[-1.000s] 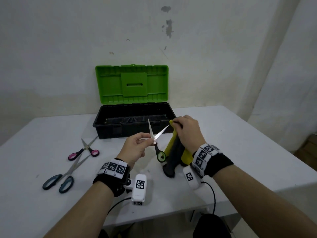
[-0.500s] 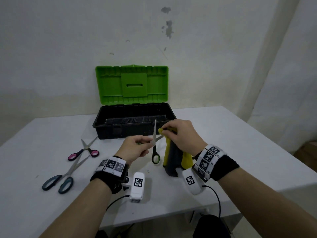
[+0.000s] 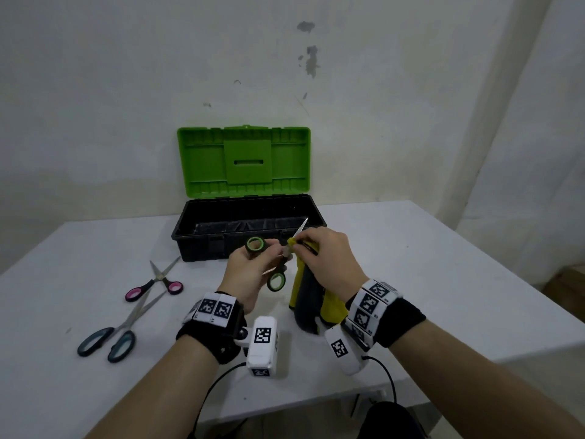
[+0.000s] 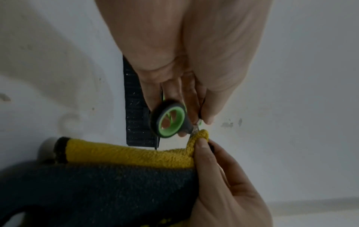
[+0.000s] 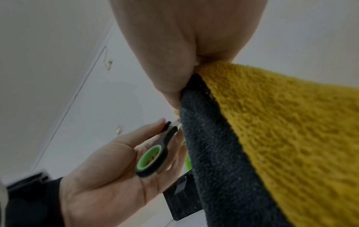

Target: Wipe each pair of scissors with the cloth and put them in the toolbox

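My left hand [image 3: 253,270] pinches the black-and-green scissors [image 3: 276,282] near the pivot, handles spread, one blade tip [image 3: 303,224] pointing up toward the toolbox. My right hand [image 3: 326,261] grips the yellow-and-dark-grey cloth [image 3: 308,302] and pinches its yellow edge around a blade right next to the left fingers. In the left wrist view a green handle ring [image 4: 170,119] sits just above the cloth fold [image 4: 198,136]. The right wrist view shows the other ring [image 5: 150,159] against the left palm. The black toolbox [image 3: 202,239] stands open behind, green lid [image 3: 243,160] upright.
Pink-handled scissors [image 3: 155,288] and longer teal-handled scissors [image 3: 107,339] lie on the white table [image 3: 411,280] to the left. A wall rises behind the toolbox. The table's front edge runs under my forearms.
The scissors have turned in my left hand: the handles now spread up and down, and the blades tilt right. My right hand slid the cloth down to the blade near the pivot.
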Tool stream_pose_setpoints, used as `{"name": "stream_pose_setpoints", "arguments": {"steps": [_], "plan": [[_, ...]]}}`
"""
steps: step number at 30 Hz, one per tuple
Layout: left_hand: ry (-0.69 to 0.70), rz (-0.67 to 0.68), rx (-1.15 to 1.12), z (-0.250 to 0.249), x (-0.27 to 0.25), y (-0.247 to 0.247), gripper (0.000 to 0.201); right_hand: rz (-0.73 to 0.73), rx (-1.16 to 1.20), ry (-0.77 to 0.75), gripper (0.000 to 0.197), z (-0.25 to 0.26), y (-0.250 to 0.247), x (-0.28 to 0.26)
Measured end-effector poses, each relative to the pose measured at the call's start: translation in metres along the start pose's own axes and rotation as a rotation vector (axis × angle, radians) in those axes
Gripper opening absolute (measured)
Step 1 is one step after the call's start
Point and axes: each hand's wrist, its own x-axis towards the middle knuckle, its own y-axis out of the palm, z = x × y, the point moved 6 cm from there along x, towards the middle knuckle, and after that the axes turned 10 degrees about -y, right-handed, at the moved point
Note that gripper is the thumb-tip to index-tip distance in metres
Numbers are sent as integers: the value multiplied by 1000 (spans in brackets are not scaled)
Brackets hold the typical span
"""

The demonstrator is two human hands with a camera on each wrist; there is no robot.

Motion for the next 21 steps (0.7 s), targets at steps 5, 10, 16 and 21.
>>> {"name": "stream_pose_setpoints", "arguments": {"steps": [5, 10, 16, 21], "plan": [[-18, -98, -14, -1, -1, -1, 9, 2, -10, -42, 11, 3, -11, 4], [93, -70, 75, -6, -6, 5, 9, 78, -35, -165, 13, 8, -2, 6], [125, -58, 146, -5, -8, 3, 15, 76, -52, -278, 10, 21, 5, -3], [146, -57, 186, -5, -10, 1, 14, 57, -51, -244, 13, 21, 5, -1]]}}
